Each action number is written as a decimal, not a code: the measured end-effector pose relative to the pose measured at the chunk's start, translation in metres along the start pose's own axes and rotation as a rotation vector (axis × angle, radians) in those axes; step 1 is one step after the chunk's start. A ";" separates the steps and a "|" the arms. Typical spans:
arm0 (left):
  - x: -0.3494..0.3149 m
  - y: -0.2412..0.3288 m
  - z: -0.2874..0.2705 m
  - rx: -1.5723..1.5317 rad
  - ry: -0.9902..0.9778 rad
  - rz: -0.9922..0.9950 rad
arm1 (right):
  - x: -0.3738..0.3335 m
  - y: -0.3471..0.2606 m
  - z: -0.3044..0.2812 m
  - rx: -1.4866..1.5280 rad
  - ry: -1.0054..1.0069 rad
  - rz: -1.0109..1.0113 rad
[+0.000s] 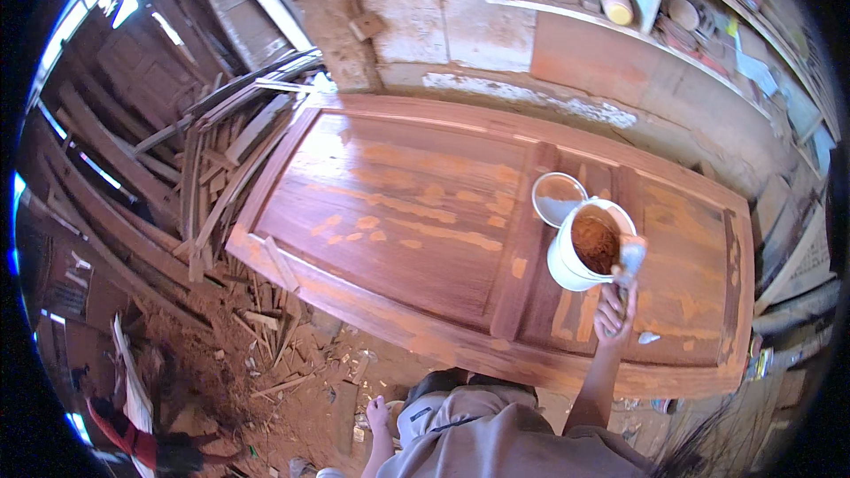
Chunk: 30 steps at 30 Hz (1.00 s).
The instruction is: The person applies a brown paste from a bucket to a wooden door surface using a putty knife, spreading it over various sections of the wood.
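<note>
A putty knife (630, 257) with orange-brown filler on its blade is in my right hand (613, 317), fingers wrapped round the handle. The blade is at the right rim of a white bucket (567, 267), which holds reddish-brown filler (595, 243). Beside the bucket lies a round white lid (558, 198) with filler smeared on it. Both rest on a large panelled wooden door (398, 257) lying flat, patched with orange filler. My left hand (378, 412) hangs near my body, away from the door, its fingers curled with nothing visible in them.
A thin wood strip (276, 264) lies on the door's left edge. Scrap wood (230, 155) is piled left. Shelves (575, 4) with cans and jars hang on the back wall. Another person (133, 429) in red is at lower left. A small white scrap (649, 337) lies near my right hand.
</note>
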State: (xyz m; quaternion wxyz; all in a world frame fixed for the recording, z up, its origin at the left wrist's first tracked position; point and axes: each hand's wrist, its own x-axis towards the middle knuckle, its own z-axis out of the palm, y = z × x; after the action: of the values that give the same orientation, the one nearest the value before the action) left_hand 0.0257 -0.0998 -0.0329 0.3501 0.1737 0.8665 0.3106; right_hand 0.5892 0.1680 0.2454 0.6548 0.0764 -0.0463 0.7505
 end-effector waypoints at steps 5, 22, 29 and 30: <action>-0.021 0.015 0.008 0.159 -0.042 0.066 | -0.033 -0.007 -0.006 -0.219 -0.076 -0.130; 0.001 0.134 -0.003 -0.006 0.085 0.164 | -0.057 0.018 0.010 -0.234 0.127 -0.315; 0.092 0.239 -0.053 0.038 0.353 0.409 | 0.006 0.098 -0.004 -0.350 0.075 -0.387; 0.116 0.249 -0.055 0.061 0.328 0.411 | 0.016 0.115 -0.007 -0.357 0.100 -0.409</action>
State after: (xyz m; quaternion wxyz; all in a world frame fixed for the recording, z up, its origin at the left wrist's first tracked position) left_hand -0.0731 0.1229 0.1043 0.1290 0.3038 0.8671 0.3731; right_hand 0.4729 0.1691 0.2445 0.7972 -0.0696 -0.1288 0.5857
